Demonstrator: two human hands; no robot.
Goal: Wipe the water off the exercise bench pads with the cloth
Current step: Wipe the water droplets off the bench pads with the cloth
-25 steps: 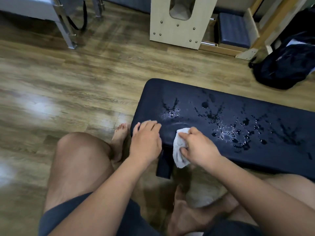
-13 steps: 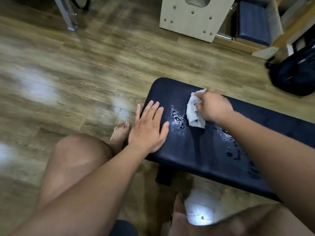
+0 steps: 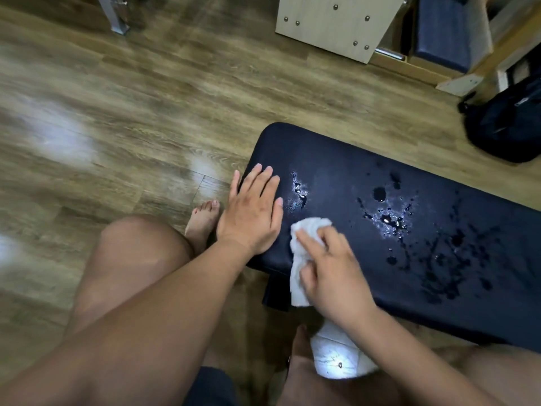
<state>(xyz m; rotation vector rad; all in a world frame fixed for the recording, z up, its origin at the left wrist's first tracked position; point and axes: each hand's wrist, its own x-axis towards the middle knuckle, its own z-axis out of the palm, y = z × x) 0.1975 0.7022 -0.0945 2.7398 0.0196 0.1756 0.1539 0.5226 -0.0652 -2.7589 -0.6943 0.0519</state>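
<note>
A dark navy bench pad point(image 3: 336, 159) runs from the centre to the right edge. Water drops and smears point(image 3: 386, 215) lie across its middle and right part, and a smaller wet streak point(image 3: 298, 189) sits near its left end. My left hand point(image 3: 251, 212) rests flat on the pad's left end, fingers straight. My right hand point(image 3: 330, 268) grips a crumpled white cloth point(image 3: 301, 259) at the pad's near edge; the cloth hangs partly over that edge.
Wooden floor surrounds the bench. A black bag point(image 3: 506, 124) lies on the floor at the right. A pale wooden unit point(image 3: 330, 22) with a blue cushion point(image 3: 439, 30) stands at the back. My bare knees and feet point(image 3: 202, 221) are close under the bench's near side.
My right hand has pulled the cloth from the pad's far side back to its near edge. The wet streak near the left end is smaller. My left hand stays flat on the left end.
</note>
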